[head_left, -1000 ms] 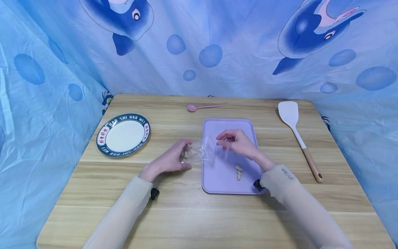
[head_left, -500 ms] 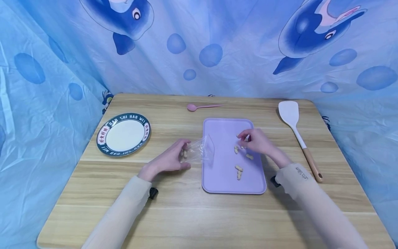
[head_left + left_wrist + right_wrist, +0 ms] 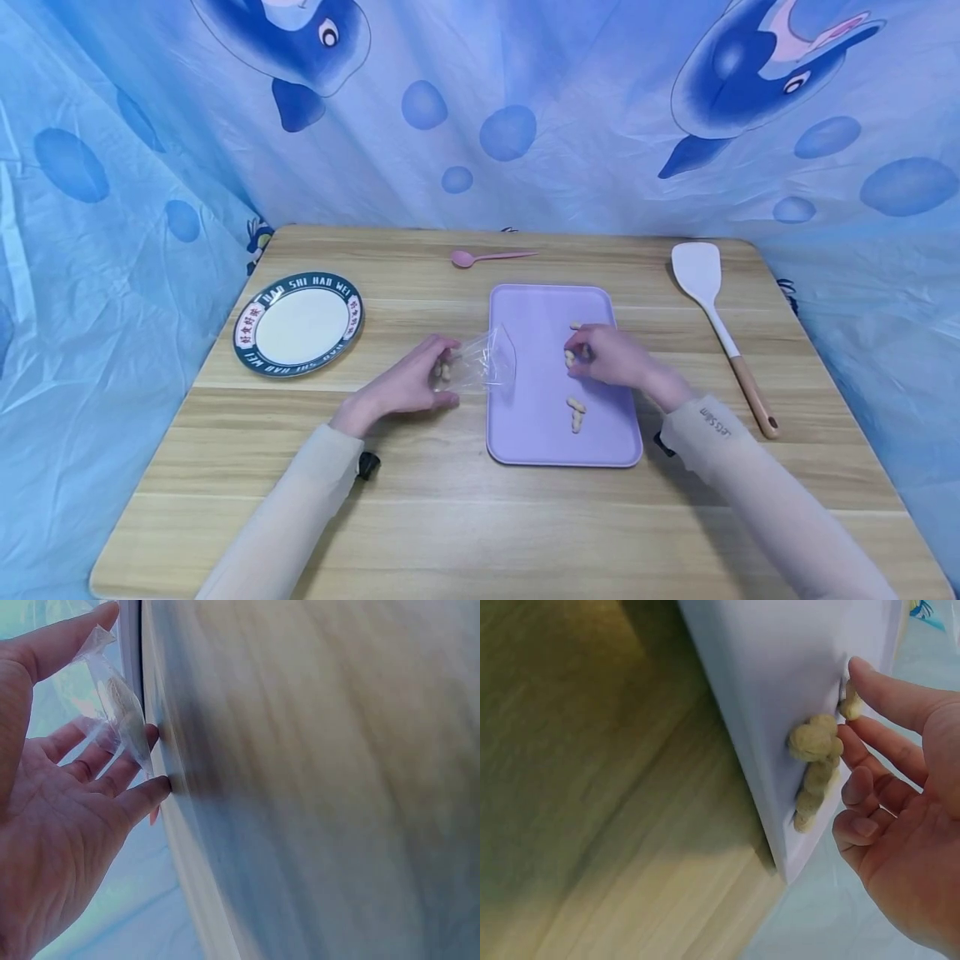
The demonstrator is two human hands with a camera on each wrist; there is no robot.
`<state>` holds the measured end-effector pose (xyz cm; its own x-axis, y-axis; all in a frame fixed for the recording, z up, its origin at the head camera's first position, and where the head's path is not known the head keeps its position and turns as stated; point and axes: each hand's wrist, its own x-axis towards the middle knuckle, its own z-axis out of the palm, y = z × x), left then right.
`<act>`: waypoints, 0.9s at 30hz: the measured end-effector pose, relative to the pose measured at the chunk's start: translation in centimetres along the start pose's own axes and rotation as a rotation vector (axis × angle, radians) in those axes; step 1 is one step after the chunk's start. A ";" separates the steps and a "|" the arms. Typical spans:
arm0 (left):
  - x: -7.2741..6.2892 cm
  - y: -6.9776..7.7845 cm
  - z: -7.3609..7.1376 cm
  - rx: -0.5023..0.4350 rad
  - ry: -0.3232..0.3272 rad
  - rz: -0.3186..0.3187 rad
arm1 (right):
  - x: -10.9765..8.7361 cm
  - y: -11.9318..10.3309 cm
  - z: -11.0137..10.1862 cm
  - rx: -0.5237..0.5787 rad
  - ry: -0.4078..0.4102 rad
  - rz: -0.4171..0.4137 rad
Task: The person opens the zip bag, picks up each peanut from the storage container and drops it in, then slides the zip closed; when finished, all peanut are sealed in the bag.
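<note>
My left hand point(image 3: 408, 383) holds a clear plastic bag point(image 3: 480, 362) with some peanuts point(image 3: 442, 369) inside, thumb and fingers on either side of it. The open end of the bag lies over the left edge of a lilac tray point(image 3: 532, 437). On the tray, my right hand point(image 3: 611, 357) pinches a peanut point(image 3: 850, 703) between thumb and forefinger, its other fingers curled. Two peanuts point(image 3: 576, 414) lie together nearer the front of the tray, and another peanut point(image 3: 575, 325) shows beyond the hand. The right hand hides part of the tray.
A white plate point(image 3: 300, 329) with a dark green lettered rim sits at the left. Behind the tray lies a small pink spoon point(image 3: 491, 258). A white spatula point(image 3: 708, 300) with a wooden handle lies to the right. Patterned blue cloth point(image 3: 465, 125) hangs behind the wooden table point(image 3: 420, 517).
My right hand has moved from the bag's mouth to the tray's right side, then slightly nearer me. More peanuts have come to lie on the tray. The left hand has stayed with the bag.
</note>
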<state>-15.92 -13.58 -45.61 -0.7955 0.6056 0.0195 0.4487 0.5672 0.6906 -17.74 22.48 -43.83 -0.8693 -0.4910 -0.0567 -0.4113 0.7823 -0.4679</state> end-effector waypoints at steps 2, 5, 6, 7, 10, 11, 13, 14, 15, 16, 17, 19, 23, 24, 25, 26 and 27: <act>0.0 0.0 0.0 0.002 0.001 0.002 | 0.0 0.0 0.1 -0.011 0.009 -0.012; 0.0 -0.2 0.0 0.000 0.001 0.006 | 0.0 0.1 0.3 -0.026 0.023 -0.024; 0.0 -0.2 0.0 -0.002 0.001 0.007 | 0.0 0.1 0.3 -0.030 0.027 -0.025; 0.0 -0.2 0.0 -0.003 0.001 0.009 | 0.1 0.1 0.4 -0.031 0.029 -0.024; -0.1 -0.3 0.0 -0.007 0.000 0.009 | 0.1 0.1 0.5 -0.026 0.032 -0.019; -0.1 -0.3 0.0 -0.008 -0.001 0.008 | 0.1 0.0 0.5 -0.023 0.032 -0.020; -0.1 -0.3 0.0 -0.007 -0.004 0.007 | 0.1 -0.1 0.5 -0.003 0.033 -0.020; -0.1 -0.3 0.0 -0.006 -0.005 0.006 | 0.1 -0.2 0.5 0.016 0.034 -0.028; -0.1 -0.3 0.0 -0.007 -0.006 0.007 | 0.1 -0.3 0.4 0.040 0.036 -0.032; -0.1 -0.3 0.0 -0.006 -0.008 0.006 | 0.1 -0.4 0.3 0.063 0.042 -0.040; -0.2 -0.3 0.0 -0.006 -0.008 0.006 | 0.2 -0.6 0.2 0.093 0.049 -0.054; -0.2 -0.2 -0.1 -0.005 -0.008 0.007 | 0.3 -0.9 -0.3 0.145 0.065 -0.077; -0.1 -0.1 -0.1 -0.006 -0.010 0.004 | 0.8 -2.0 -1.2 0.179 0.105 -0.137; -0.1 -0.1 -0.1 -0.004 -0.011 0.003 | 1.0 -2.4 -1.5 0.178 0.111 -0.150; -0.1 0.0 -0.1 -0.006 -0.011 0.003 | 1.1 -2.8 -1.8 0.175 0.118 -0.164; 0.0 0.0 0.0 -0.006 -0.013 0.002 | 1.3 -3.2 -1.9 0.170 0.122 -0.178; 0.0 0.0 0.0 -0.006 -0.014 0.001 | 1.5 -3.6 -2.1 0.167 0.124 -0.189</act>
<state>-15.89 -13.58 -45.57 -0.7894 0.6138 0.0102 0.4471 0.5635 0.6947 -18.19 19.76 -40.39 -0.8125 -0.5636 0.1487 -0.5273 0.6020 -0.5997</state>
